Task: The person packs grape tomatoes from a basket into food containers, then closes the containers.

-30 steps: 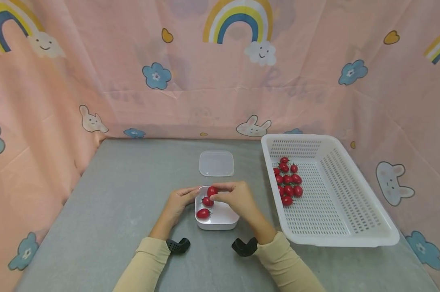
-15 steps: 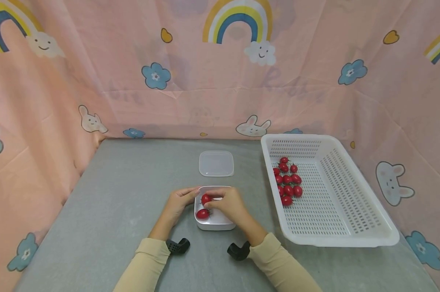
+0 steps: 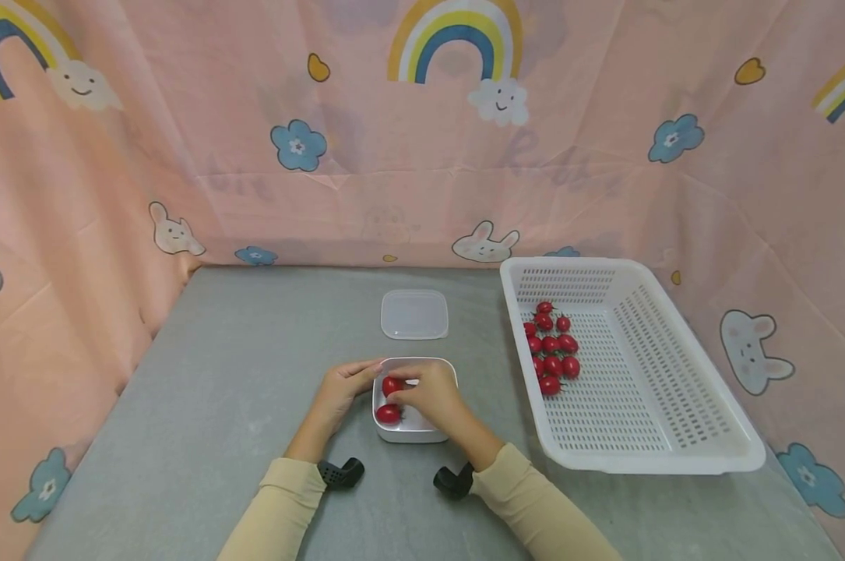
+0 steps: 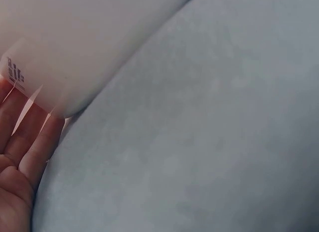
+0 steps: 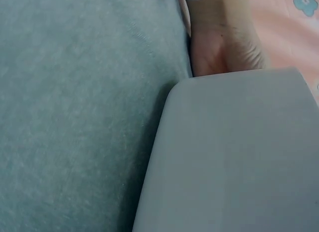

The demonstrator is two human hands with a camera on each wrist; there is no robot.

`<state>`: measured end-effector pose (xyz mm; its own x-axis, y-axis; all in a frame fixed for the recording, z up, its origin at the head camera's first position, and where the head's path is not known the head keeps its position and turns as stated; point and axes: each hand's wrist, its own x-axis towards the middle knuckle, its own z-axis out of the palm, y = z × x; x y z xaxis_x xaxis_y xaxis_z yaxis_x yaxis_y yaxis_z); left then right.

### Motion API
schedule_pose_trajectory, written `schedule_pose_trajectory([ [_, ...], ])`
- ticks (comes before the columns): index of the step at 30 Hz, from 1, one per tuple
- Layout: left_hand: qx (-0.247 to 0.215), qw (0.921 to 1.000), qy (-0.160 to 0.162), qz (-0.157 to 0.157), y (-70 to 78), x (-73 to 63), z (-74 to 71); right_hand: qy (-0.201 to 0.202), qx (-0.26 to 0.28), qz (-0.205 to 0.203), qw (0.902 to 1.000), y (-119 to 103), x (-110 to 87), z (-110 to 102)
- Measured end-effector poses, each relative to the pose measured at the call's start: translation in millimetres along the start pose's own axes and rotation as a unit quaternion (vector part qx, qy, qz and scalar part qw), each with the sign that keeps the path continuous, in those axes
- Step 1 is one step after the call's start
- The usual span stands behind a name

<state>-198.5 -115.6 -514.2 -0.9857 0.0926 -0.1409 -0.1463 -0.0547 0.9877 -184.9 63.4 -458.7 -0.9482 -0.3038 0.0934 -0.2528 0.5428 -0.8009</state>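
A small white container [image 3: 410,438] sits on the table with red cherry tomatoes inside. My left hand [image 3: 343,389] is at its left side, fingertips at the far left corner of the rim. In the left wrist view, its extended fingers [image 4: 35,137] lie against the container's wall. My right hand [image 3: 432,393] reaches in over the rim and pinches a cherry tomato [image 3: 391,386] between thumb and fingers. Another cherry tomato [image 3: 389,414] lies in the front left corner. The container's far right part is covered by my right hand.
A translucent lid [image 3: 414,315] lies flat behind the container. To the right stands a large white perforated basket [image 3: 663,366] with several cherry tomatoes [image 3: 552,365] along its left side. A pink patterned curtain [image 3: 366,202] borders the grey table [image 3: 254,335].
My right hand has lowered its cherry tomato further left and nearer within the container. A third tomato visible earlier is now hidden. My left hand has stayed in place.
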Motion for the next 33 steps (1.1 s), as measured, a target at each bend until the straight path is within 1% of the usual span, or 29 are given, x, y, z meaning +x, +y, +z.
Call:
schedule_pose_trajectory([
  [3,0.000,1.0000,0.003,-0.002,-0.3,0.2,0.4,-0.002,-0.015,-0.011,0.9998,0,0.6,1],
  [6,0.009,1.0000,0.004,0.000,-1.2,0.4,-0.1,-0.004,-0.017,-0.010,0.9998,0,0.7,1],
  [10,0.021,0.9998,0.005,0.003,-1.9,-0.2,-0.5,0.007,-0.007,0.012,0.9999,-2,-0.6,-2],
  [13,0.025,0.9997,0.007,0.002,-1.9,-0.8,-0.6,0.028,0.031,0.041,0.9983,-11,-1.8,-13],
  [16,0.025,0.9996,0.009,-0.001,-2.4,-0.4,-0.9,0.053,0.093,0.059,0.9925,-28,-1.4,-35],
  [18,0.021,0.9997,0.010,-0.002,-2.2,-0.1,-0.9,0.068,0.122,0.065,0.9880,-40,-0.3,-53],
  [21,0.016,0.9999,0.007,-0.002,-1.6,0.2,-0.5,0.087,0.137,0.086,0.9830,-53,2.9,-80],
  [23,0.014,0.9999,0.004,-0.003,-1.3,0.3,-0.1,0.097,0.138,0.100,0.9806,-56,5.6,-98],
  [26,0.019,0.9998,0.005,-0.006,-0.9,0.0,0.2,0.113,0.149,0.117,0.9753,-52,10.8,-123],
  [29,0.020,0.9998,0.006,-0.007,-0.8,0.0,0.5,0.122,0.157,0.131,0.9713,-42,15.6,-145],
  [33,0.009,0.9999,0.009,-0.005,-0.8,0.2,1.2,0.130,0.138,0.142,0.9715,-21,21.2,-171],
])
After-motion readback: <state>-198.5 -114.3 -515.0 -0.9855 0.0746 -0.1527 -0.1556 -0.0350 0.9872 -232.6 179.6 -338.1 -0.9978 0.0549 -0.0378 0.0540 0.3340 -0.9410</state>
